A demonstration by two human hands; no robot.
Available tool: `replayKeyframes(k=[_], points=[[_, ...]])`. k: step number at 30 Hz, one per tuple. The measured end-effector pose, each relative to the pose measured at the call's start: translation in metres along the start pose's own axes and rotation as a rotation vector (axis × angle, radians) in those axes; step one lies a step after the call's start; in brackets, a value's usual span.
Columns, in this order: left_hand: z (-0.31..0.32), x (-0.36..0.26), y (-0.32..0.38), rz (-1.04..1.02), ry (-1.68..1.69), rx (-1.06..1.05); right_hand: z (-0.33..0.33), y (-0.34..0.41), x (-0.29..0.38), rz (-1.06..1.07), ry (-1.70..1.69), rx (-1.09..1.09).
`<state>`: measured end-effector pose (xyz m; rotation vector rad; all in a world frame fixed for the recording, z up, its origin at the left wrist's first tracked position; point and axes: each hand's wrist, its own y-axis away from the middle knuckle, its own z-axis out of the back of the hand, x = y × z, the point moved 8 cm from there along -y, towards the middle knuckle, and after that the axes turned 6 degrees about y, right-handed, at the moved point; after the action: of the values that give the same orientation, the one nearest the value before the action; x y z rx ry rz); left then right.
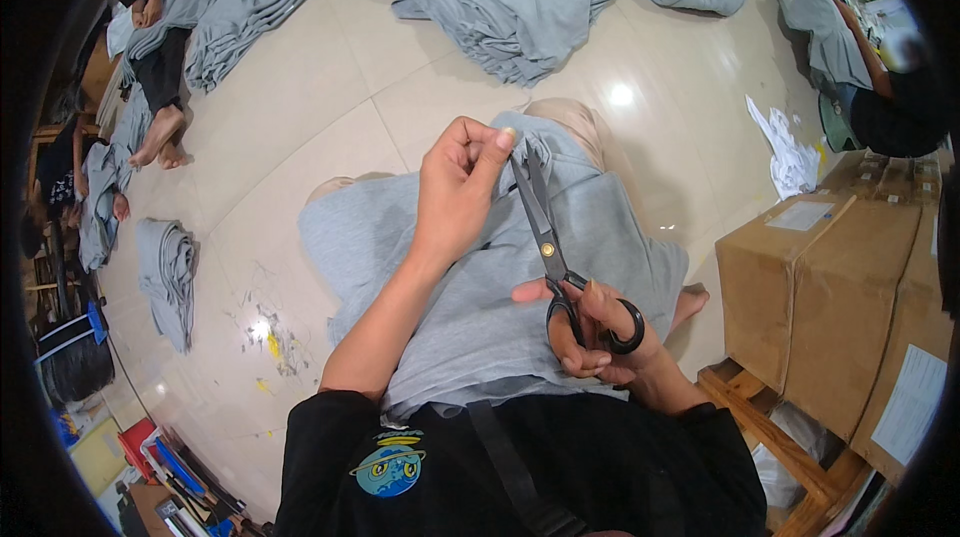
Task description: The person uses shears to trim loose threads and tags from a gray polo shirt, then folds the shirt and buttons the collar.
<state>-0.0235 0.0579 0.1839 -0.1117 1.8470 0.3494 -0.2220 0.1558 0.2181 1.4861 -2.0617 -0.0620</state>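
Across my lap lies a grey knit fabric piece [465,289], bunched a little near its far edge. My right hand [600,334] grips black-handled scissors [551,244], fingers through the loops, with the blades slightly apart and pointing away from me. Just left of the blade tips is my left hand [461,192], its thumb and forefinger pinched together above the fabric. Whatever is between those fingertips, perhaps a thread or a bit of the fabric, is too small to make out.
Grey fabric piles [510,4] lie on the tiled floor ahead, and a folded grey stack [166,282] at left. Thread scraps [274,342] litter the floor. Cardboard boxes [832,289] on a wooden pallet [772,432] stand close at right. Other people sit at both sides with grey fabric.
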Motion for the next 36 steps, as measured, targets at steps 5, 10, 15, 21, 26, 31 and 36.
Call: replayKeyframes(k=[5,10,15,21,26,31,36], points=[[-0.005,-0.002,0.005,-0.093,0.008,-0.007,0.001,-0.003,0.003,0.036,-0.037,-0.002],[-0.011,0.001,0.013,-0.093,-0.043,0.043,0.002,-0.011,0.008,0.059,-0.001,-0.038],[-0.012,0.005,0.015,-0.106,-0.059,0.043,0.001,-0.012,0.011,0.04,0.052,-0.06],[-0.016,0.003,0.02,-0.065,-0.111,0.066,0.001,-0.013,0.011,0.082,0.015,-0.11],[-0.017,0.006,0.02,-0.074,-0.073,0.085,0.005,-0.009,0.014,0.07,0.131,-0.086],[-0.009,0.022,0.016,-0.014,0.079,0.118,0.018,0.007,0.075,0.33,0.725,-0.549],[-0.021,0.011,0.026,0.133,0.027,0.265,0.042,-0.028,0.127,0.583,1.081,-0.594]])
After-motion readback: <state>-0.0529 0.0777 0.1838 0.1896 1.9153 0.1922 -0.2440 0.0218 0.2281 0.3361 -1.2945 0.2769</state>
